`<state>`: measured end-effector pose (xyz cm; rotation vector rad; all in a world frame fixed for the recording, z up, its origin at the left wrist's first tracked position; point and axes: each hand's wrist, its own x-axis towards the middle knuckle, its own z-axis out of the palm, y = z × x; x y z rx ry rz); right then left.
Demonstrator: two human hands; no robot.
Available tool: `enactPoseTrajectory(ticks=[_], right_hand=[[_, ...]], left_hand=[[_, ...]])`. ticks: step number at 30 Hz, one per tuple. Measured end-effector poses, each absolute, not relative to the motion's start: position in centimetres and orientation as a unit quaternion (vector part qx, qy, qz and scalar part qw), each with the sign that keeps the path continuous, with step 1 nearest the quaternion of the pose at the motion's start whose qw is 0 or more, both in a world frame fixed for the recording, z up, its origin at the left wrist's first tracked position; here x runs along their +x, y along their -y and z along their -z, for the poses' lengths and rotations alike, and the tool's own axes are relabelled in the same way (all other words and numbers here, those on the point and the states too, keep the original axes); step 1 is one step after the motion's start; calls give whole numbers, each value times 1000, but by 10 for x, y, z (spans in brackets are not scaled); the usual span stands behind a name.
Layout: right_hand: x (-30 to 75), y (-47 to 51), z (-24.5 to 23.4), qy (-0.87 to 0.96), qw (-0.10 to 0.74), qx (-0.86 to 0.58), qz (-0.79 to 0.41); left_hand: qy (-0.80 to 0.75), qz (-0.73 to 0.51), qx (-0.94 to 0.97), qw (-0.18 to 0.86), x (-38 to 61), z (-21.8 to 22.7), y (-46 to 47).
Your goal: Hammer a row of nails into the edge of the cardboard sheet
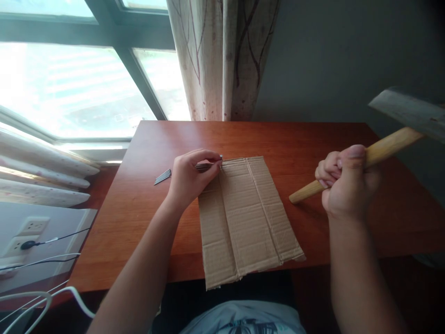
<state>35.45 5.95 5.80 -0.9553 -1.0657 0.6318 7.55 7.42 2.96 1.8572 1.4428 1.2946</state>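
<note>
Several grey nails [163,176] jut from the left hand [187,178], whose fingers [208,155] are closed on the bundle and pinch one at the far left corner of a creased brown cardboard sheet [246,218]. The right hand [344,183], fingers wrapped round the wooden handle, holds a hammer [389,146] raised at the right. The sheet lies on a reddish-brown table [295,139] beneath a bright window [69,88] and patterned curtain [222,55].

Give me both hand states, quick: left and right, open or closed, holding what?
Left hand: closed, holding a bunch of nails, pinching one at the cardboard edge.
Right hand: closed around the hammer handle, head up off the table.
</note>
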Motion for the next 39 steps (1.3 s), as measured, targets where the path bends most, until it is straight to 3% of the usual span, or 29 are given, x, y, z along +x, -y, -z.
enactPoseTrajectory(ticks=[32, 36, 39], right_hand=[[351, -57, -55, 516, 680, -440, -280], [349, -56, -56, 533, 655, -452, -286], [348, -54, -58, 563, 579, -494, -323]], left_hand=[[-510, -451, 698, 223, 75, -27, -76], [-499, -451, 708, 217, 75, -27, -77], [-493, -451, 713, 213, 75, -26, -78]])
